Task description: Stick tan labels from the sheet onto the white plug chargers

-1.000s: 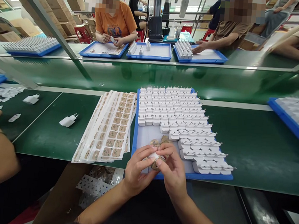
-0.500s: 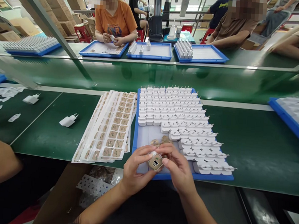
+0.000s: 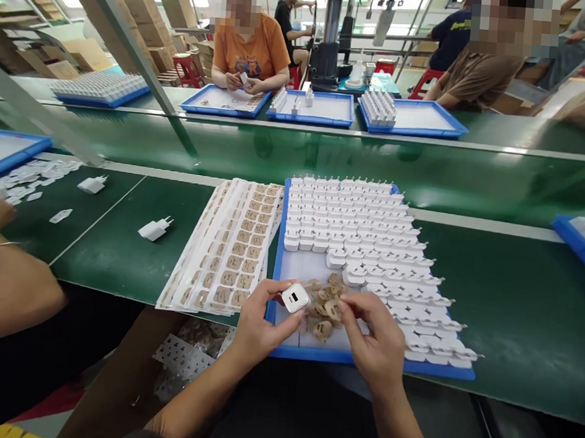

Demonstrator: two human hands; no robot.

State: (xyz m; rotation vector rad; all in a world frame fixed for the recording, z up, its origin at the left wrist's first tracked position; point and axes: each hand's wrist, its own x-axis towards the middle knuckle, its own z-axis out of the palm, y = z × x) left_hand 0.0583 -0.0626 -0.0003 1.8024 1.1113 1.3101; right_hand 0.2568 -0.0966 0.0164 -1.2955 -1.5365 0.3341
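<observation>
My left hand [image 3: 259, 327] holds a white charger plug [image 3: 295, 299] between thumb and fingers, its white port face turned up toward me. To the right of it, my right hand [image 3: 378, 338] pinches a small brown sticker piece [image 3: 334, 309] over a pile of similar brown pieces [image 3: 322, 330]. That pile lies in a blue-rimmed tray [image 3: 313, 355] in front of me. Rows of white charger plugs [image 3: 350, 216] with pins up fill the tray's back and right side. Fingertip contact with the pile is hard to make out.
Sheets of brown stickers [image 3: 220, 247] are stacked left of the tray. Loose plugs [image 3: 155, 228] and white pieces [image 3: 40, 175] lie farther left, near another person's arm [image 3: 11, 293]. Another blue tray [image 3: 583, 253] stands at right. Across the bench, a person in orange [image 3: 251, 49] handles a small white item.
The brown layer on the charger's port face has come off, leaving it white. My right hand has moved away to the right with a brown piece. The view has shifted left.
</observation>
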